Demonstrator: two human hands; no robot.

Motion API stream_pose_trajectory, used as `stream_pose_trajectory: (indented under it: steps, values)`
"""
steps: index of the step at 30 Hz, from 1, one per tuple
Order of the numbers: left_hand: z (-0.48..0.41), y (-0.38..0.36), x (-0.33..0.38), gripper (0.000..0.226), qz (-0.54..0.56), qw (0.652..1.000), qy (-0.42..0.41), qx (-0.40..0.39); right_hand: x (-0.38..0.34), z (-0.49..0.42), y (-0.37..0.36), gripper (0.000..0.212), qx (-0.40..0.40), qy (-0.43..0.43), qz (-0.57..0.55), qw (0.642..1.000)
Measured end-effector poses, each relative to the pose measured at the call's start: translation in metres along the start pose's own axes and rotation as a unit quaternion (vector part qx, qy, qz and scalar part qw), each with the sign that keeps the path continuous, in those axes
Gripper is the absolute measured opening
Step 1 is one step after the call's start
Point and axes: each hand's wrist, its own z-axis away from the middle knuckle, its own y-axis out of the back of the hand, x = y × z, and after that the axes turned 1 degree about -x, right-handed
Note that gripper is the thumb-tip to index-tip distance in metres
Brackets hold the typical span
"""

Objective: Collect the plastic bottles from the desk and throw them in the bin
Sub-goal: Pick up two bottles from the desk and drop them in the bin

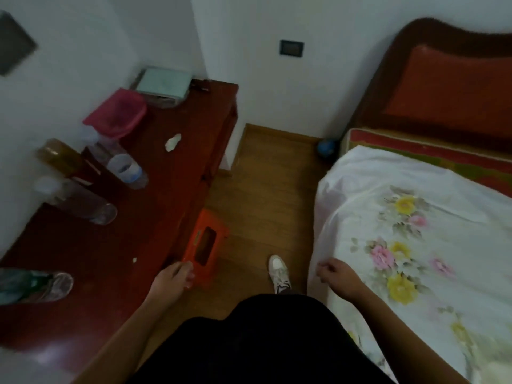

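Four plastic bottles sit on the dark red desk (155, 195): green-tinted bottle (41, 285) at near edge, clear bottle (80, 202), amber bottle (59, 156) by the wall, labelled bottle (122, 163) beyond. Left hand (173, 278), loosely open and empty, hovers at the desk's edge beside the orange bin (206, 246) on the floor; best to sweep it left to the green-tinted bottle first and grasp mid-body. Right hand (336, 274), loosely curled and empty, hangs over the floral bedsheet (401, 231); free to take a second bottle.

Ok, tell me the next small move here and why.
Probably reach the left hand over to the green-labelled bottle lying on the desk: both hands look empty, that bottle lies nearest, and three more bottles stand further back.
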Motion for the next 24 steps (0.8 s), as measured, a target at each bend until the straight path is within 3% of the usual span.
stream_pose_trajectory:
  steps: [6, 13, 16, 19, 21, 24]
  values:
    - [0.019, 0.019, -0.01, 0.027, 0.104, 0.978, 0.088, 0.156, -0.137, -0.078, 0.014, 0.014, -0.154, 0.102, 0.095, 0.978]
    - [0.065, 0.014, -0.025, 0.028, 0.229, 0.916, 0.145, 0.297, -0.271, -0.132, -0.007, 0.032, -0.227, 0.245, 0.237, 0.912]
    - [0.079, 0.021, -0.025, 0.024, 0.273, 0.886, 0.147, 0.345, -0.32, -0.133, -0.031, 0.035, -0.239, 0.298, 0.248, 0.891]
    - [0.084, 0.033, -0.023, 0.035, 0.301, 0.859, 0.136, 0.392, -0.361, -0.126, -0.058, 0.038, -0.242, 0.349, 0.23, 0.876]
    - [0.083, 0.048, -0.019, 0.045, 0.299, 0.848, 0.124, 0.42, -0.386, -0.121, -0.077, 0.046, -0.231, 0.384, 0.211, 0.869]
    - [0.077, 0.075, -0.003, 0.039, 0.292, 0.841, 0.107, 0.443, -0.421, -0.112, -0.102, 0.063, -0.204, 0.41, 0.178, 0.871]
